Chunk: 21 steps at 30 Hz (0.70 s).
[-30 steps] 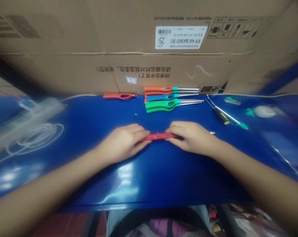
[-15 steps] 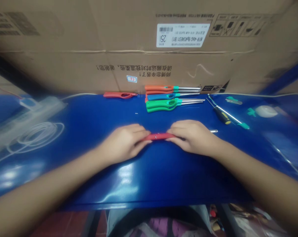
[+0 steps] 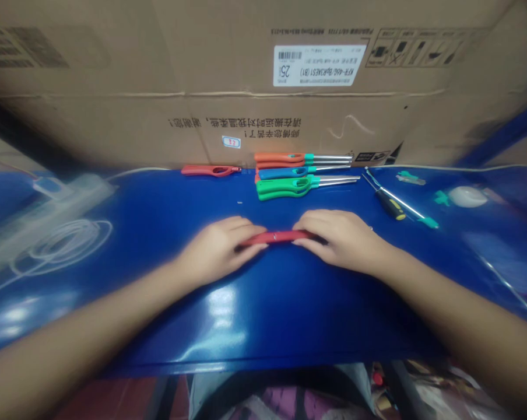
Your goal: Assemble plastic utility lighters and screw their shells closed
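A red gas lighter [image 3: 280, 236] is held level above the blue table, its narrow edge toward me. My left hand [image 3: 222, 244] pinches its left end between thumb and fingers. Around the right end, my right hand [image 3: 340, 238] is closed in the same way. Both ends are covered by the hands, so I cannot tell whether a metal tube is fitted. Behind the hands lie an orange lighter [image 3: 278, 157], a blue lighter [image 3: 283, 172] and green lighters [image 3: 281, 188], their metal tubes pointing right. Another red lighter body [image 3: 204, 170], without a long tube, lies left of them.
A black-and-yellow screwdriver [image 3: 390, 204] and a metal tube with a teal end [image 3: 407, 205] lie at the right, near a white rounded object [image 3: 467, 196]. A power strip [image 3: 71, 207] and coiled white cable [image 3: 66, 242] are at left. A cardboard wall [image 3: 136, 70] stands behind.
Both hands keep their hold on the red lighter, which shows slightly more of its edge now. The view has shifted a little; the things on the table stay in place.
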Motion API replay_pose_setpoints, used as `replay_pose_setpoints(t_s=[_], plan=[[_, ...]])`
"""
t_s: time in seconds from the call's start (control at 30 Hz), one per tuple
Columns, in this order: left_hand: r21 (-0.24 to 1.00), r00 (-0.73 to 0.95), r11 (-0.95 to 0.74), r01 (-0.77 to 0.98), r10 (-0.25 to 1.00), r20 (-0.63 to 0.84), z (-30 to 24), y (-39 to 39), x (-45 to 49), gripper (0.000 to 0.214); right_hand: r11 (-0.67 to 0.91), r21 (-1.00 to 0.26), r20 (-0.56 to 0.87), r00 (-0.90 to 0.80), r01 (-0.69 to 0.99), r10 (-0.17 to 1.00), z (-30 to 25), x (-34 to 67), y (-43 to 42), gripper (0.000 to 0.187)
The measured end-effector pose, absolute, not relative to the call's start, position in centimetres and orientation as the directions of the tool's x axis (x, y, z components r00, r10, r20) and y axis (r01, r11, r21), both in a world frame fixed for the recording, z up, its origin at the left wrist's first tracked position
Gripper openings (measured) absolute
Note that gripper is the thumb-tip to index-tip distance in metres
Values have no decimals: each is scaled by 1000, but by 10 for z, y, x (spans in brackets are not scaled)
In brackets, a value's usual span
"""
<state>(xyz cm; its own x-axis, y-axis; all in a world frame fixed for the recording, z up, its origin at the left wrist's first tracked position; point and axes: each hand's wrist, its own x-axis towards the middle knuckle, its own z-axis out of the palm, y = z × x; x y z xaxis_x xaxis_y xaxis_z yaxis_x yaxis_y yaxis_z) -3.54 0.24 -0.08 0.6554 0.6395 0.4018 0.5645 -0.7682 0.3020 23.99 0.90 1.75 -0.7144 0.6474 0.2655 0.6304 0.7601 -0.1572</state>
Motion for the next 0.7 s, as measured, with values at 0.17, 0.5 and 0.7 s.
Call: replay_pose_setpoints(t_s=[0.17, 0.5, 0.7], plan=[[342, 604, -756, 558, 652, 458, -1, 3, -36, 32, 721, -167, 270, -673, 672, 689, 17, 239, 8, 16], [374, 641, -765, 525, 644, 417, 3, 13, -45, 28, 681, -188, 276, -627, 708, 728, 20, 243, 11, 9], [322, 655, -781, 535, 624, 426, 6, 11, -45, 28, 676, -192, 269, -625, 711, 733, 21, 242, 10, 11]])
